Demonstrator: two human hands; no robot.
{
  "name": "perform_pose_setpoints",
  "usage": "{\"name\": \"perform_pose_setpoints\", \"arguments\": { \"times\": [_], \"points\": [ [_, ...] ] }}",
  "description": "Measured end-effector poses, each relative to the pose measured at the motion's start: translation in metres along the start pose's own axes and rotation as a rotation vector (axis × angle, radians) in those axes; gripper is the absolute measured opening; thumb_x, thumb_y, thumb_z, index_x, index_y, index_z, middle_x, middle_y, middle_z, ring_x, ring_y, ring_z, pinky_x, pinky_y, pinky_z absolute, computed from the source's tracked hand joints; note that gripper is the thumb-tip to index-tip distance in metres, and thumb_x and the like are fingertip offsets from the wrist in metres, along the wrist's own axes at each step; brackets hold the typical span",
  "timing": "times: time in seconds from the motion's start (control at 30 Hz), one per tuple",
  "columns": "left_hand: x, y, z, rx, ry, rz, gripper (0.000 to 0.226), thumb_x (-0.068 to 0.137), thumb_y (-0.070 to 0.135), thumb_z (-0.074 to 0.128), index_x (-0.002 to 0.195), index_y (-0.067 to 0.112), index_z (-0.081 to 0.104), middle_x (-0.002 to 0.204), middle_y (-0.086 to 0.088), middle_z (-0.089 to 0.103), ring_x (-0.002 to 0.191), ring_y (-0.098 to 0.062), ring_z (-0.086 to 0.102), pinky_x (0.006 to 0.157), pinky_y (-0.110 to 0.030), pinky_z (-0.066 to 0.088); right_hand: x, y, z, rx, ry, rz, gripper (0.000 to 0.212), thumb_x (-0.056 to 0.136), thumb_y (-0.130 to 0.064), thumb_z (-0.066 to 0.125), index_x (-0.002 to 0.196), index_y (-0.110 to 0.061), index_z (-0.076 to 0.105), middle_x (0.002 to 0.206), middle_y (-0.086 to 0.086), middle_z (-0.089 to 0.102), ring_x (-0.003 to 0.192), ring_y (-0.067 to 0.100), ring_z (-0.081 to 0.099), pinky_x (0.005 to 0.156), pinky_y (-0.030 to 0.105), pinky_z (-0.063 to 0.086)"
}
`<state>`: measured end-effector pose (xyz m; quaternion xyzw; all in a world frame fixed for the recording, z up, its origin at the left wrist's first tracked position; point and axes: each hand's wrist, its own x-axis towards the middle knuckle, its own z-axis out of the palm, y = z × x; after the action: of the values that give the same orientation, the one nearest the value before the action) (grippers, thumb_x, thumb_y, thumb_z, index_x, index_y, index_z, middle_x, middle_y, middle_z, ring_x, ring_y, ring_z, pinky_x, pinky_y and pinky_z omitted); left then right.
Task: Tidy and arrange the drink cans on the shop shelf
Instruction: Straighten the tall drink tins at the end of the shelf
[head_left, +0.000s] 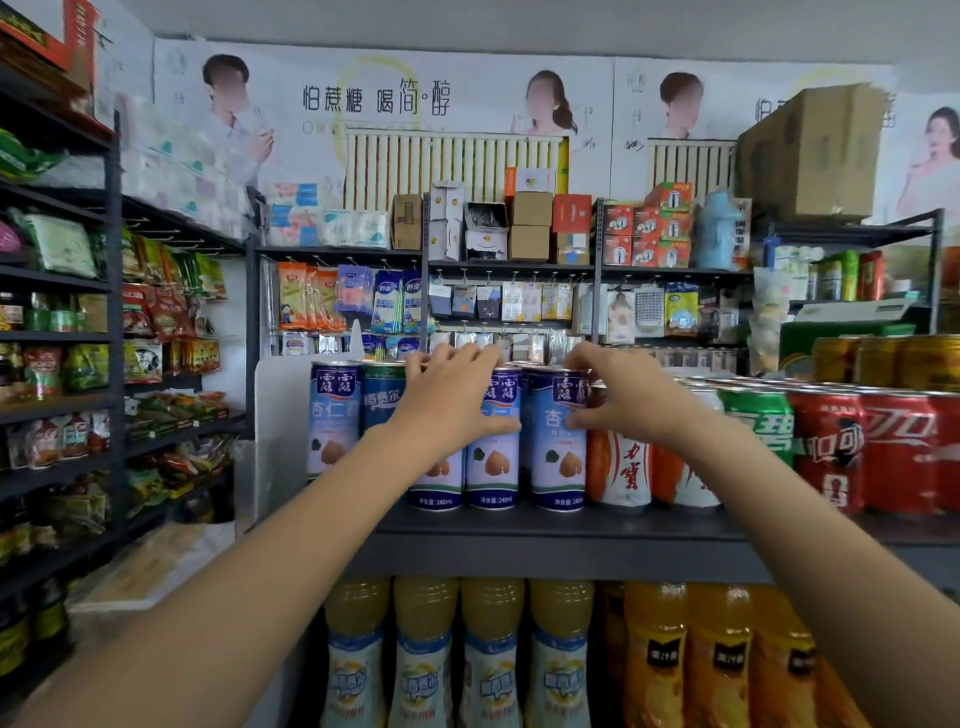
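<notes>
Head view: hands (452, 400) seemingly on cans (493, 441).

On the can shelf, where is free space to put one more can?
Bare dark shelf front lies before the orange-white cans, and a small gap beside the leftmost tall blue almond-drink can. Rightwards, green and red cola cans stand tightly packed.

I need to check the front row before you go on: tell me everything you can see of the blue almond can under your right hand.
The blue almond can stands upright at the front edge of the dark shelf: tall, slim, metal-looking, with a white lower band showing an almond. The right hand grips its top. An identical can stands close on one side, an orange-and-white can on the other.
</notes>
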<state>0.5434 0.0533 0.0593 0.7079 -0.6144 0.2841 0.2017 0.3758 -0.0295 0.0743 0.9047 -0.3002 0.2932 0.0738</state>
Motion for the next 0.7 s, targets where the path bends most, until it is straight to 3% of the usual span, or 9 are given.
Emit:
{"name": "perform_pose_setpoints", "arguments": {
  "times": [0.07,0.13,0.27,0.37,0.47,0.5,0.6,0.7],
  "points": [
    [-0.001,0.002,0.003,0.029,0.002,0.008,0.072,0.076,0.056,0.062,0.133,0.024,0.031,0.136,0.004,0.04,0.127,-0.023,0.03,0.106,-0.044,0.019,-0.002,0.0,0.008,-0.049,0.067,-0.019,0.05,0.077,-0.032,0.072,0.119,-0.018,0.048,0.109,-0.002,0.065,0.089,0.013,0.055,0.107,0.037,0.027],
    [-0.002,0.002,0.007,0.032,0.023,0.017,0.073,0.075,0.054,0.064,0.133,0.025,0.03,0.135,0.005,0.04,0.127,-0.022,0.029,0.106,-0.043,0.017,-0.001,-0.002,0.011,-0.054,0.123,-0.031,0.048,0.076,-0.033,0.073,0.115,-0.016,0.049,0.106,-0.002,0.066,0.096,0.015,0.059,0.112,0.033,0.015],
    [-0.001,0.001,0.01,-0.007,0.057,0.022,0.071,0.075,0.052,0.066,0.131,0.027,0.033,0.134,0.007,0.04,0.129,-0.019,0.028,0.108,-0.043,0.012,0.002,-0.007,0.014,-0.004,0.145,-0.041,0.046,0.076,-0.03,0.073,0.11,-0.014,0.048,0.102,-0.001,0.067,0.101,0.018,0.059,0.114,0.033,0.007],
    [-0.009,0.0,0.016,-0.095,0.201,0.008,0.065,0.075,0.05,0.066,0.128,0.028,0.038,0.136,0.008,0.037,0.133,-0.016,0.021,0.113,-0.047,0.004,-0.005,-0.007,0.019,-0.04,0.191,-0.008,0.058,0.077,-0.035,0.071,0.125,-0.017,0.044,0.122,0.001,0.057,0.117,0.021,0.048,0.113,0.036,0.013],
    [-0.035,0.003,0.032,-0.339,0.571,-0.166,0.06,0.077,0.04,0.068,0.127,0.02,0.041,0.134,0.0,0.039,0.127,-0.018,0.029,0.107,-0.03,0.02,-0.031,-0.01,0.037,0.106,0.511,0.073,0.057,0.079,-0.033,0.07,0.126,-0.014,0.046,0.121,0.004,0.053,0.114,0.021,0.044,0.1,0.031,0.031],
    [-0.045,0.005,0.037,-0.42,0.622,-0.239,0.061,0.078,0.035,0.069,0.129,0.018,0.04,0.134,-0.003,0.038,0.126,-0.019,0.031,0.102,-0.023,0.021,-0.041,-0.014,0.047,0.156,0.584,0.109,0.052,0.079,-0.032,0.07,0.122,-0.012,0.049,0.116,0.005,0.054,0.11,0.02,0.045,0.095,0.032,0.035],
    [-0.066,0.01,0.052,-0.613,0.511,-0.397,0.073,0.079,0.024,0.07,0.138,0.018,0.027,0.134,-0.004,0.034,0.113,-0.009,0.041,0.092,-0.018,0.026,-0.06,-0.026,0.085,0.235,0.549,0.207,0.048,0.08,-0.032,0.069,0.118,-0.012,0.048,0.111,0.005,0.055,0.105,0.022,0.049,0.088,0.034,0.042],
    [-0.066,0.007,0.055,-0.626,0.394,-0.413,0.082,0.08,0.014,0.069,0.143,0.022,0.017,0.106,0.011,0.038,0.086,-0.005,0.048,0.081,-0.027,0.041,-0.06,-0.034,0.103,0.193,0.543,0.264,0.05,0.082,-0.033,0.067,0.121,-0.013,0.044,0.107,0.005,0.06,0.099,0.025,0.054,0.081,0.034,0.043]
  ]
}}
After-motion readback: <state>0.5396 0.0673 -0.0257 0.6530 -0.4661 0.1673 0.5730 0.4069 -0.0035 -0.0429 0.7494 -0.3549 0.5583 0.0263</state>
